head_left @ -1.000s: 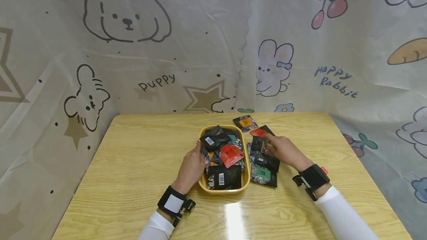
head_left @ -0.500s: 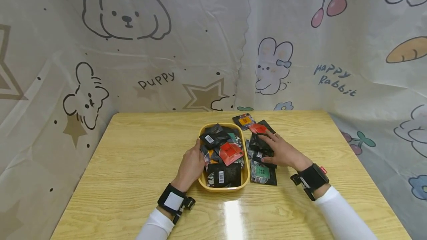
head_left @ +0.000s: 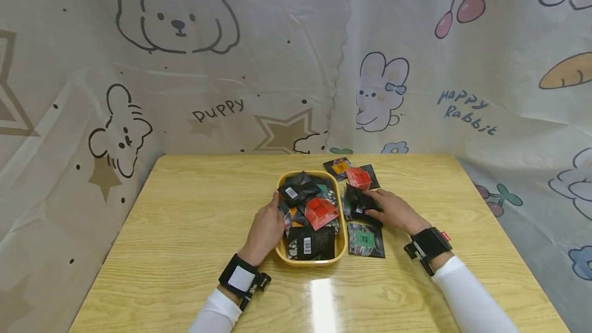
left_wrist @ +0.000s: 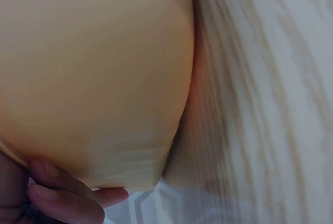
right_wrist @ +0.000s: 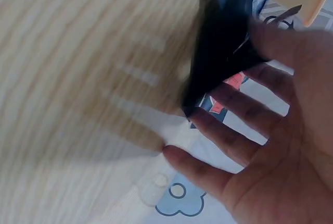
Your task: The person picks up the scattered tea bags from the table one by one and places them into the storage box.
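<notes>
A yellow plastic basket (head_left: 310, 263) stands mid-table, heaped with black, red and green packets. My left hand (head_left: 263, 235) holds its left side; in the left wrist view the curled fingers (left_wrist: 65, 203) lie against the basket's smooth wall (left_wrist: 104, 78). To the right of the basket, my right hand (head_left: 400, 212) pinches a black packet (head_left: 357, 200) between thumb and fingers. The right wrist view shows this dark packet (right_wrist: 223, 47) at the thumb, with the other fingers spread. A packet with a green label (head_left: 365, 240) lies just nearer than that hand.
Beyond the right hand lie a red packet (head_left: 358, 178) and a black packet with an orange label (head_left: 339, 167). The wood-grain table (head_left: 194, 209) ends at a patterned cloth backdrop (head_left: 296, 66).
My right hand has gathered its fingers onto the black packet and shifted it slightly, uncovering the red packet behind and the green-labelled one in front. The left hand and basket have stayed put.
</notes>
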A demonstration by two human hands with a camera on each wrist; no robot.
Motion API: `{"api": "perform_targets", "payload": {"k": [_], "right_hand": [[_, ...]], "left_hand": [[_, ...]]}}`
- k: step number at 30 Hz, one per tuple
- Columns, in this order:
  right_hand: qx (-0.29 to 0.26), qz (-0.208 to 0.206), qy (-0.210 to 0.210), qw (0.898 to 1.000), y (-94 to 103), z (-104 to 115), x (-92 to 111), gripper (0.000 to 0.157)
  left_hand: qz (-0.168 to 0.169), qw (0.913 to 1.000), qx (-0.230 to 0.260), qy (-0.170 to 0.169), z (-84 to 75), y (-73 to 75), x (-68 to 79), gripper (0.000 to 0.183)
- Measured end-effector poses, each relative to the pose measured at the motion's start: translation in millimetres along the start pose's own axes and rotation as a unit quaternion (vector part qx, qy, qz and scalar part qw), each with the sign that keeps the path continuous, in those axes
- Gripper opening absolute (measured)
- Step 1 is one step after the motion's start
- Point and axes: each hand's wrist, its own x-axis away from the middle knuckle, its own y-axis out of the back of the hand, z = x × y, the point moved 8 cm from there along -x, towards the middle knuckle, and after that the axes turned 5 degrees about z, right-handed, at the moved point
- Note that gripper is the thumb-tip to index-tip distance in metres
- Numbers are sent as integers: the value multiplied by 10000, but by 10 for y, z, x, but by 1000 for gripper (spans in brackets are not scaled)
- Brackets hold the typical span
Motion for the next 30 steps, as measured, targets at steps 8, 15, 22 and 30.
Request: {"api": "perform_targets", "payload": {"k": [8,15,22,30], "right_hand": [[93,60,390,9992,-89,42,-61,43],[-194,-478,555,9971,47,77,-80,38],[-405,-1378,1095,9836,454,630,21,43],[29,-1348,2521,9583,379,1577,174,59]], "left_hand": [[46,10000,-8,-9,-12,-8,23,48],[-97,9998,-29,-183,-26,30,9,48],[-138,9997,-92,-166,-20,35,2,47],[-119,9998,48,-175,-29,27,-1,48]]}}
